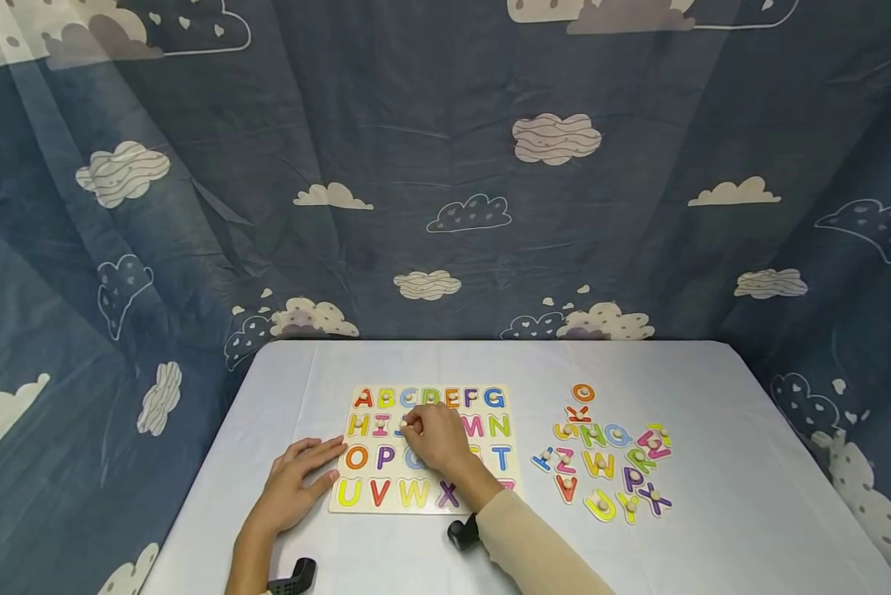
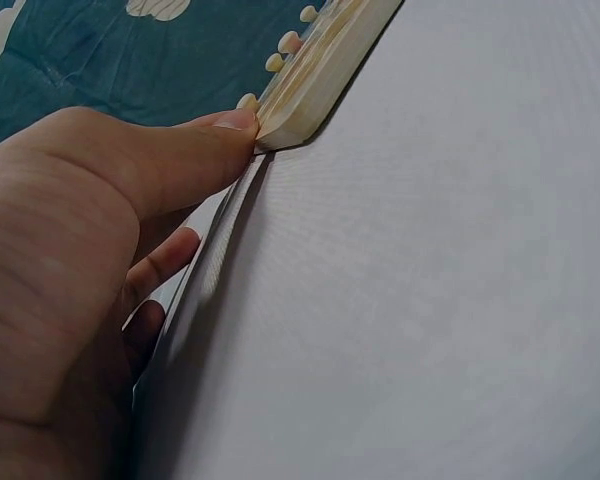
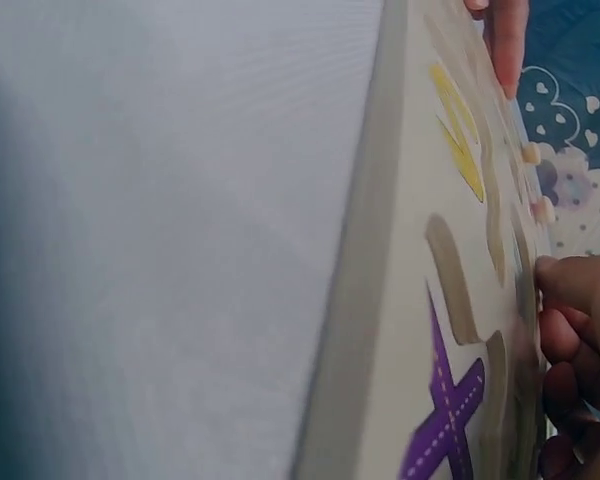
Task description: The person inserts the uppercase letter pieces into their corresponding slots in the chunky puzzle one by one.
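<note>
A wooden alphabet board (image 1: 335,501) lies on the table, with coloured letters in rows; knobs stand on letters of the top row and on the H and I. My right hand (image 1: 440,436) reaches over the second row, thumb and fingertips pinching the knob of the blue letter J piece (image 1: 400,428) at its place beside the I. That hand covers letters behind and under it. My left hand (image 1: 294,487) rests at the board's left edge with fingers spread and extended. In the left wrist view its thumb (image 2: 205,160) touches the board's corner (image 2: 298,115).
Loose knobbed letter pieces lie in a group right of the board, among them an orange O (image 1: 583,392), yellow W (image 1: 598,465), red V (image 1: 566,488) and purple X (image 1: 655,500). A white cloth covers the table (image 1: 721,430); a cloud-patterned curtain (image 1: 445,165) hangs behind.
</note>
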A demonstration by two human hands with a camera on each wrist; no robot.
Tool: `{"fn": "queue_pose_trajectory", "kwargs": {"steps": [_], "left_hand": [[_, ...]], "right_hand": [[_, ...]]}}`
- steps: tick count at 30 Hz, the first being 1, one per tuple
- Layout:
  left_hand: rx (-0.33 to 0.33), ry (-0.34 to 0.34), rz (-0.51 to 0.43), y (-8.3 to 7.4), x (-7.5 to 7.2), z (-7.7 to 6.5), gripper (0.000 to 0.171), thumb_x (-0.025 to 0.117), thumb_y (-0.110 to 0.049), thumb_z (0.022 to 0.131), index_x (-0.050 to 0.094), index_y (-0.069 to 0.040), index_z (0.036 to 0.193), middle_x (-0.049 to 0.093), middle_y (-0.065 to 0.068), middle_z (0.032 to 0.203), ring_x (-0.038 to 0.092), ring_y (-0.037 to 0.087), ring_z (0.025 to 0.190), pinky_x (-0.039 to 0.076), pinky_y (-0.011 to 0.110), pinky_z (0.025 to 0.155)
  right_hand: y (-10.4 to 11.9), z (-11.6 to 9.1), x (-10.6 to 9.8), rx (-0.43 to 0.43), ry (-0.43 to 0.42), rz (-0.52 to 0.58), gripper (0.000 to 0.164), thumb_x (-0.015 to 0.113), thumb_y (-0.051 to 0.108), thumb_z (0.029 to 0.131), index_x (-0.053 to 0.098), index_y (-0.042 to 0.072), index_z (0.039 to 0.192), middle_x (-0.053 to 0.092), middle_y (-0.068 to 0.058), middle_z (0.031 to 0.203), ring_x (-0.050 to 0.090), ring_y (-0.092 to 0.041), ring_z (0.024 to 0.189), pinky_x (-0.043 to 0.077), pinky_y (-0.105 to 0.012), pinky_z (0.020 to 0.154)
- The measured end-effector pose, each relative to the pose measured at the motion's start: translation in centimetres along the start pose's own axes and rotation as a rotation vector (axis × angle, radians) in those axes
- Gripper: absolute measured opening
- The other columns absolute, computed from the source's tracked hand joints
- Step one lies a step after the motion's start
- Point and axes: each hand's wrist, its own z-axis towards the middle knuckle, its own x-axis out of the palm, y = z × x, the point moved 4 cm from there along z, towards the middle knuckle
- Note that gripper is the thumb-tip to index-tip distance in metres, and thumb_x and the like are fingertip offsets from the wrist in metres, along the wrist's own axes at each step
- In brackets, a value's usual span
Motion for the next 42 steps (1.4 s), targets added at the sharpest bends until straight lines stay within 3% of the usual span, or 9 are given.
{"fn": "queue_pose_trajectory", "kwargs": {"steps": [10, 19, 22, 26, 33, 38, 42], "left_hand": [[-0.031, 0.031, 0.0, 0.3, -0.1, 0.0, 0.045, 0.073, -0.034, 0.096, 0.066, -0.031, 0.14, 0.057, -0.013, 0.151, 0.039, 0.026, 0.144, 0.021, 0.059, 0.115], [-0.032, 0.023, 0.002, 0.1, -0.1, 0.3, 0.045, 0.073, -0.032, 0.095, 0.066, -0.031, 0.139, 0.058, -0.012, 0.151, 0.038, 0.027, 0.144, 0.022, 0.058, 0.114], [-0.033, 0.02, -0.001, 0.0, -0.2, 0.3, 0.044, 0.073, -0.032, 0.095, 0.067, -0.031, 0.139, 0.058, -0.012, 0.151, 0.039, 0.027, 0.144, 0.022, 0.058, 0.114], [-0.026, 0.025, 0.002, 0.1, -0.1, 0.2, 0.043, 0.073, -0.032, 0.095, 0.067, -0.03, 0.138, 0.058, -0.012, 0.15, 0.039, 0.027, 0.144, 0.022, 0.058, 0.114], [-0.024, 0.022, 0.01, 0.1, -0.1, 0.1, 0.044, 0.073, -0.033, 0.095, 0.067, -0.031, 0.138, 0.058, -0.013, 0.15, 0.04, 0.026, 0.143, 0.021, 0.058, 0.115], [-0.033, 0.03, -0.008, 0.1, -0.1, 0.1, 0.044, 0.073, -0.034, 0.095, 0.067, -0.031, 0.139, 0.058, -0.012, 0.151, 0.039, 0.027, 0.144, 0.02, 0.059, 0.116], [-0.034, 0.026, -0.003, 0.3, 0.0, 0.0, 0.044, 0.072, -0.036, 0.095, 0.066, -0.032, 0.139, 0.058, -0.013, 0.151, 0.039, 0.027, 0.144, 0.021, 0.059, 0.115]], "right_hand": [[-0.3, 0.1, 0.3, 0.029, 0.006, 0.073, 0.015, 0.082, 0.029, 0.088, 0.078, 0.015, 0.093, 0.06, 0.013, 0.07, 0.051, -0.004, 0.069, 0.041, -0.024, 0.069], [-1.1, 0.4, -1.1, -0.021, 0.112, 0.175, 0.026, 0.083, 0.021, 0.086, 0.072, 0.011, 0.108, 0.062, 0.008, 0.077, 0.051, -0.004, 0.067, 0.044, -0.021, 0.064], [-1.8, 0.2, -3.0, -0.012, 0.096, 0.211, 0.026, 0.08, 0.015, 0.088, 0.072, 0.009, 0.112, 0.063, 0.006, 0.078, 0.052, -0.007, 0.067, 0.044, -0.022, 0.063], [-4.1, -0.6, -6.5, 0.03, 0.016, 0.184, 0.017, 0.077, 0.014, 0.09, 0.075, 0.01, 0.107, 0.063, 0.006, 0.078, 0.053, -0.009, 0.071, 0.044, -0.023, 0.064], [-10.9, -2.4, -13.4, 0.103, -0.144, 0.086, 0.01, 0.077, 0.015, 0.092, 0.078, 0.011, 0.1, 0.068, 0.001, 0.083, 0.057, -0.015, 0.078, 0.044, -0.027, 0.067], [-15.3, -3.9, -16.9, 0.167, -0.179, 0.007, 0.013, 0.074, 0.017, 0.095, 0.077, 0.008, 0.105, 0.068, -0.003, 0.085, 0.056, -0.019, 0.08, 0.043, -0.028, 0.068], [-18.0, -5.2, -18.5, 0.198, -0.176, -0.029, 0.016, 0.072, 0.016, 0.096, 0.076, 0.006, 0.108, 0.068, -0.007, 0.089, 0.055, -0.021, 0.081, 0.044, -0.029, 0.067]]}}
